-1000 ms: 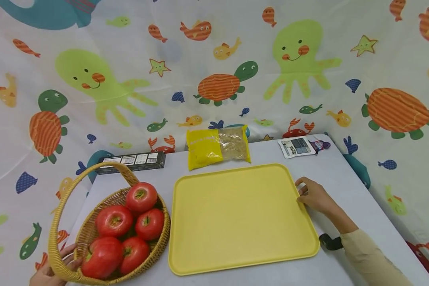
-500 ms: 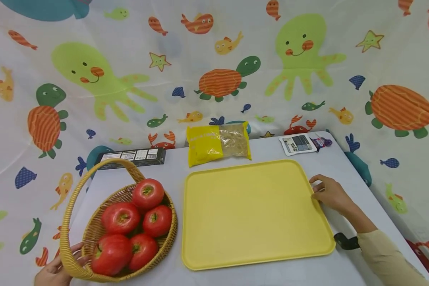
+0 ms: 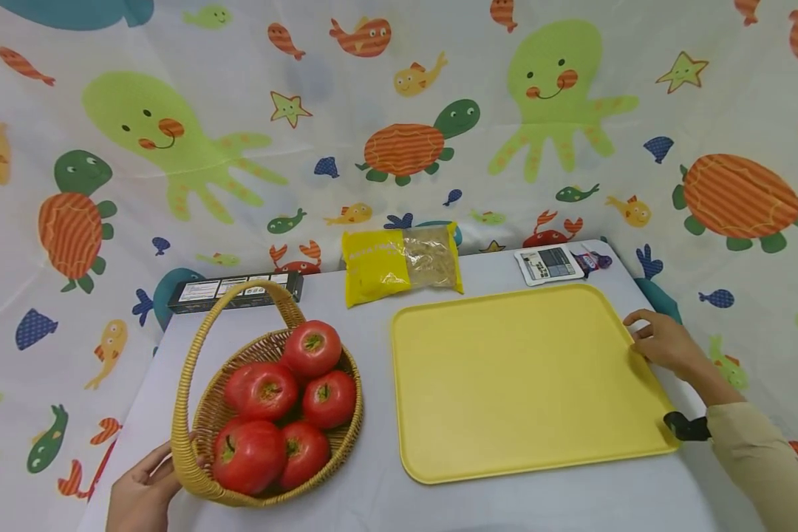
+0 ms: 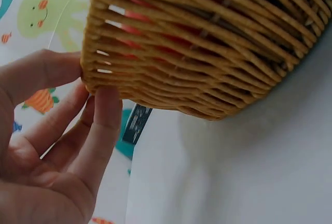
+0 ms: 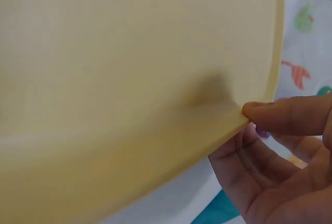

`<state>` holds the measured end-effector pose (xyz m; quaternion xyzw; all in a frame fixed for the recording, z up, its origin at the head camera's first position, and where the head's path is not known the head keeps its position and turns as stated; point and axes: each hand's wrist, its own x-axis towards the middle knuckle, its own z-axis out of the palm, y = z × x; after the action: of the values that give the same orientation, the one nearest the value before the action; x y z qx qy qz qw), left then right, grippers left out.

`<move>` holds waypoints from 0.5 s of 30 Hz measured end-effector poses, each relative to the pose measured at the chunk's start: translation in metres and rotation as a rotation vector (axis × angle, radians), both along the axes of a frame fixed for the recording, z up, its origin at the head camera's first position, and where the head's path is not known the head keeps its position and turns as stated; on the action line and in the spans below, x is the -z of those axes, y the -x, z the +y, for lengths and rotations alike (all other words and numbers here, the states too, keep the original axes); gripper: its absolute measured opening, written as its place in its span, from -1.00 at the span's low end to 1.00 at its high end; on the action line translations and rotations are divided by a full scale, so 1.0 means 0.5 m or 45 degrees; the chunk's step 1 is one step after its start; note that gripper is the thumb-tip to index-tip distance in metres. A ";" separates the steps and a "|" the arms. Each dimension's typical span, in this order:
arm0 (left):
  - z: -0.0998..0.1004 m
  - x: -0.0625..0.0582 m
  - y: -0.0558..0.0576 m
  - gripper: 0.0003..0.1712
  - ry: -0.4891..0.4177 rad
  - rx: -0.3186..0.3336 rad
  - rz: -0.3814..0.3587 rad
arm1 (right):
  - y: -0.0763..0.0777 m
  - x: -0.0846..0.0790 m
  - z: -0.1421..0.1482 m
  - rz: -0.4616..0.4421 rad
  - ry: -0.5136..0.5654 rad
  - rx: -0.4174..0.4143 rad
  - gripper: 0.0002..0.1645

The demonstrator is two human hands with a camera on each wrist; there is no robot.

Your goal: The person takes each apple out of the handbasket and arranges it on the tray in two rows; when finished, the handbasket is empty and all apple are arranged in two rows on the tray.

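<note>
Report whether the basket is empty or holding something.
Holding something: the head view shows five red fruits inside the basket.

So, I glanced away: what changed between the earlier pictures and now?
The yellow tray and the wicker basket have both moved right, the tray farther, widening the gap between them. The right hand still grips the tray's edge and the left hand the basket; nothing was let go. The apples sit as before, and the yellow bag, black box and white packet stayed put.
</note>
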<state>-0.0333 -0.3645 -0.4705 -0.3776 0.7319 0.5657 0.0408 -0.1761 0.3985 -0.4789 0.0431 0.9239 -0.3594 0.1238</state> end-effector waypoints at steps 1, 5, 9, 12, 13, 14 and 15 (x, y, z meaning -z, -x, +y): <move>0.011 0.001 0.004 -0.36 0.014 -0.010 0.034 | 0.002 0.000 0.008 -0.017 -0.003 0.003 -0.51; 0.052 -0.003 0.017 -0.35 -0.002 -0.002 0.109 | 0.008 -0.002 0.030 -0.071 -0.025 0.007 -0.51; 0.081 -0.006 0.022 -0.47 -0.071 0.037 0.139 | 0.018 -0.008 0.041 -0.109 -0.033 -0.011 -0.51; 0.091 -0.004 0.022 -0.53 -0.123 0.087 0.166 | 0.026 -0.009 0.044 -0.123 -0.043 -0.022 -0.50; 0.092 -0.004 0.022 -0.54 -0.135 0.096 0.178 | 0.028 -0.009 0.044 -0.112 -0.061 -0.034 -0.50; 0.092 -0.004 0.022 -0.51 -0.134 0.114 0.171 | 0.030 -0.010 0.042 -0.090 -0.103 -0.055 -0.49; 0.091 -0.003 0.022 -0.45 -0.126 0.132 0.156 | 0.030 -0.012 0.036 -0.049 -0.153 -0.082 -0.48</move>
<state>-0.0444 -0.3191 -0.4688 -0.3013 0.7227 0.6205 0.0438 -0.1913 0.4168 -0.4730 0.0277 0.9421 -0.2984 0.1503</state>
